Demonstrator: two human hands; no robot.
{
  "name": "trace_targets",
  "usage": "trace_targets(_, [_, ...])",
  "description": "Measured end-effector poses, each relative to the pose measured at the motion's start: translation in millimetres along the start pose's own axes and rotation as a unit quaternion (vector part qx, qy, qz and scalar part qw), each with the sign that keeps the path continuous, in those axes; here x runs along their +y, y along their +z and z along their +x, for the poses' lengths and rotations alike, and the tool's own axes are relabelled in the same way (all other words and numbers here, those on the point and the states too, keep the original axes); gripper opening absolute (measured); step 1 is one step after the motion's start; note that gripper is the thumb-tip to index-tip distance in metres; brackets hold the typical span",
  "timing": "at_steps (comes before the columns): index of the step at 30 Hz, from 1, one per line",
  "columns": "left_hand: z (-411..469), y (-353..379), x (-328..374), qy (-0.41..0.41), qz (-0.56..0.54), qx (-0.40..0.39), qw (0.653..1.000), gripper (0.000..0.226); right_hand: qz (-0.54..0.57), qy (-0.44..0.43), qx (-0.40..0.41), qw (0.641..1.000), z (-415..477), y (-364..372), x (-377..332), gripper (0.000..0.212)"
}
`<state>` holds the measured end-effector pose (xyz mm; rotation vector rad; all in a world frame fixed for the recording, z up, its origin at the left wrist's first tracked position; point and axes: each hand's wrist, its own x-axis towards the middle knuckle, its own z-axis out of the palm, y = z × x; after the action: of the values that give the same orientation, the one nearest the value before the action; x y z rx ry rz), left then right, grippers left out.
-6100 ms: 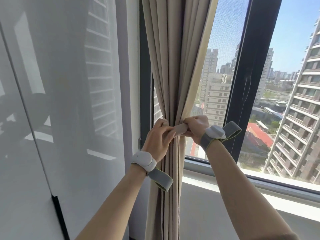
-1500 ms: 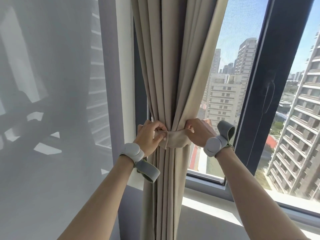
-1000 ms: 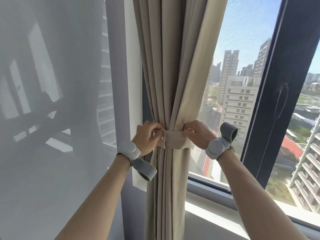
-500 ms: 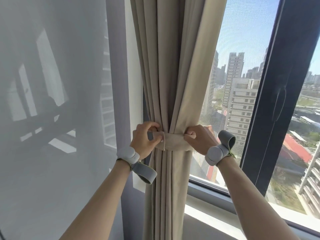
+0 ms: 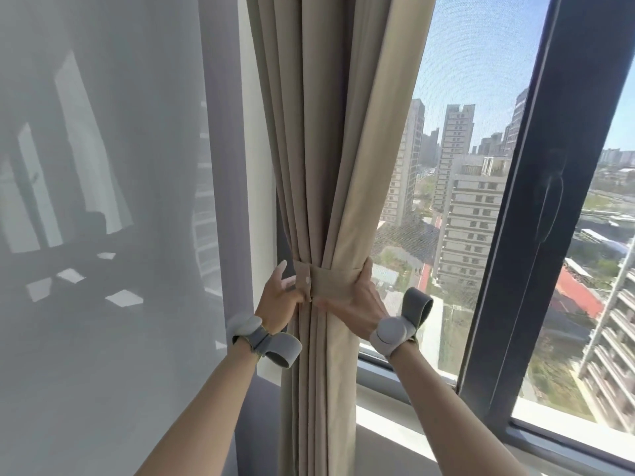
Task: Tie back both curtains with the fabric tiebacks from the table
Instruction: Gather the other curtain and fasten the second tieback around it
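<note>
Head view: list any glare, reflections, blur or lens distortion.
Head view: daylight from the window lights the curtain; the glossy panel at left carries pale reflections; the dark window frame leans from wide-angle distortion; the buildings at lower right are smeared; both hands and the tieback are sharp.

The curtain (image 5: 330,166) in front of me is plain beige, and the tieback (image 5: 335,278) matches it, with a pale dot at its nine o'clock end. My wristbands (image 5: 391,333) are grey with white discs. The window frame (image 5: 549,201) is black; the wall (image 5: 103,166) pale grey.
</note>
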<state>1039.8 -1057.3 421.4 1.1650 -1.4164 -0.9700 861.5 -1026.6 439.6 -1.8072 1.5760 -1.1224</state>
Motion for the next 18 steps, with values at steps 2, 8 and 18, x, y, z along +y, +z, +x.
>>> trace_targets(2, [3,1,-5,0.021,0.010,-0.010,1.000,0.080,0.003,0.001,0.007,1.000,9,10,-1,0.134])
trace_targets(8, [7,-6,-12,0.058,0.043,0.011,0.997,0.063,0.000,-0.066,-0.028,0.997,34,28,1,0.083])
trace_targets(18, [15,-27,-23,0.049,0.001,0.032,0.998,0.070,0.000,-0.132,-0.012,0.991,57,52,6,0.057])
